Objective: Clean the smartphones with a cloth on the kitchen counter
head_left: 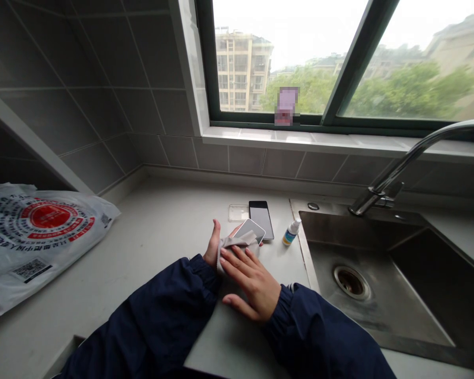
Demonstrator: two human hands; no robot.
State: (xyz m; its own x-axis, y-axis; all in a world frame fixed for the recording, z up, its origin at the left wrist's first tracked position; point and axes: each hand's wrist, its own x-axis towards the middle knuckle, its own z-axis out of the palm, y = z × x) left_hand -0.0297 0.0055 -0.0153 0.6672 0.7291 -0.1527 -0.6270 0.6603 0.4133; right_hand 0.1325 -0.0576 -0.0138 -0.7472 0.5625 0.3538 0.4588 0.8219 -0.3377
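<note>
My left hand [212, 245] holds a phone [250, 229] tilted up above the counter, thumb raised at its left side. My right hand [248, 279] presses a grey cloth [237, 243] against the phone's lower part, fingers laid flat over the cloth. A second phone [261, 219] with a dark screen lies flat on the counter just behind. A clear phone case [237, 212] lies to its left. A small spray bottle [290, 232] with a white cap stands to the right, near the sink's edge.
A steel sink [383, 295] with a drain fills the right side, a curved tap [403, 166] above it. A white plastic bag [35, 237] with red print lies at the left on the pale counter [158, 237]. A tiled wall and a window ledge run behind.
</note>
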